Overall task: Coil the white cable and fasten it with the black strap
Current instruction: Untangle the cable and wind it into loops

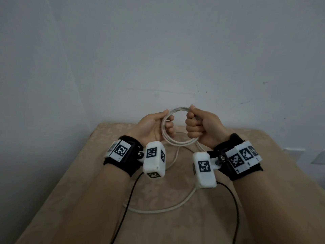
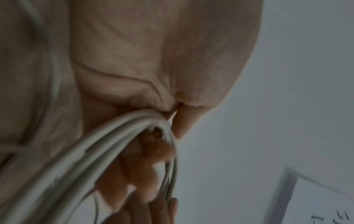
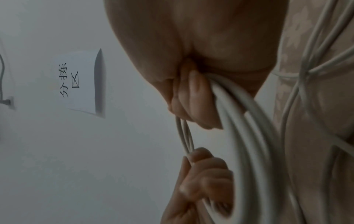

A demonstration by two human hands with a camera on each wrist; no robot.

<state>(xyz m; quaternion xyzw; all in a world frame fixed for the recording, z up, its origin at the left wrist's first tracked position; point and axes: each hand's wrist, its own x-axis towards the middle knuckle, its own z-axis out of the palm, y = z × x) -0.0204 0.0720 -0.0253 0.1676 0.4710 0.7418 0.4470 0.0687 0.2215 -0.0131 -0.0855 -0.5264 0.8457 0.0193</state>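
Both hands hold up a round coil of the white cable above the table. My left hand grips the coil's left side, fingers curled through the loop. My right hand is a fist round the coil's right side. The rest of the white cable trails loose down onto the table in wide loops. In the left wrist view the cable strands pass under my palm. The right wrist view shows the strands leaving my fist toward the other hand. No black strap is in view.
The table wears a beige patterned cloth and stands against a pale wall. Two thin black leads run from the wrist cameras toward me. A paper sign hangs on the wall.
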